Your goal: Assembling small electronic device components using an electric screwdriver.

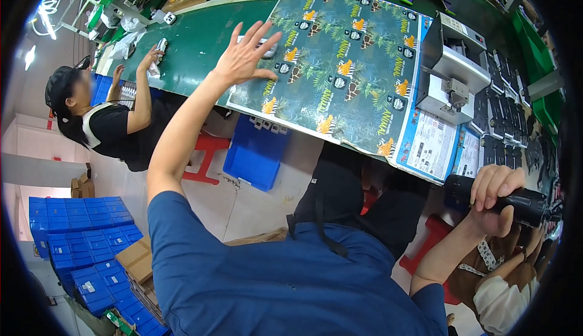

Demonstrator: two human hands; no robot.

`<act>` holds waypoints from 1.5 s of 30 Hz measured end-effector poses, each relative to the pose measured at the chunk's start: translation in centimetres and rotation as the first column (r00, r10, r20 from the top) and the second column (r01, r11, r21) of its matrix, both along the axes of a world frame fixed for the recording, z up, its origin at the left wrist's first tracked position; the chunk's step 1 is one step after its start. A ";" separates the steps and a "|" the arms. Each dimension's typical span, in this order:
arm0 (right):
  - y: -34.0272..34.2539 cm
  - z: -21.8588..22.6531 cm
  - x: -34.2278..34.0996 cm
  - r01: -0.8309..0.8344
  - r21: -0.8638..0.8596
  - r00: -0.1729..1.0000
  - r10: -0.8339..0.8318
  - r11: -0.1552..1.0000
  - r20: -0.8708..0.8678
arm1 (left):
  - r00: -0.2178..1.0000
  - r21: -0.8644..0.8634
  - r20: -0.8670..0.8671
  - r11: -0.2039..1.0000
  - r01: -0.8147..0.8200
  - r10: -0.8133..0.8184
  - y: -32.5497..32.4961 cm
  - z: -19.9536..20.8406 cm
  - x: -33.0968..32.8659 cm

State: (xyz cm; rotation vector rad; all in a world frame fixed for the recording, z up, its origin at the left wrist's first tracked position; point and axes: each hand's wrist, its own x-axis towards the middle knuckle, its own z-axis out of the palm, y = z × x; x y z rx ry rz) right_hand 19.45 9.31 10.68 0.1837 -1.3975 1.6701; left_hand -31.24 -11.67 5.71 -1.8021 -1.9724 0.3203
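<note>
My left hand reaches out with fingers spread and holds nothing. It is over the left edge of a patterned sheet printed with animals and leaves, which covers part of the green table. A small grey object lies beside its fingers, partly hidden by them. On the right, my right hand is wrapped round a black cylindrical tool, held off the front edge of the table. What looks like a cord is at the tool's right end. Its exact kind cannot be made out.
A grey metal bench machine stands right of the sheet, above printed papers. Several black plastic parts lie farther right. A co-worker works at left; another person sits lower right. Blue bins stand below the table.
</note>
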 end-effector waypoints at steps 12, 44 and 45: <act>0.8 3.4 6.7 -0.045 0.194 0.999 0.047 0.980 -0.003 | 0.260 0.631 0.744 0.775 0.029 -0.616 13.3 -4.6 35.1; 3.0 8.7 9.1 0.066 0.258 0.998 -0.065 0.964 -0.013 | -0.197 0.483 0.816 0.829 -0.282 -0.543 18.8 -4.2 45.7; 3.6 9.2 8.3 0.042 0.227 0.999 -0.037 0.973 -0.030 | -0.336 0.442 0.780 0.845 -0.302 -0.528 17.6 -4.1 44.8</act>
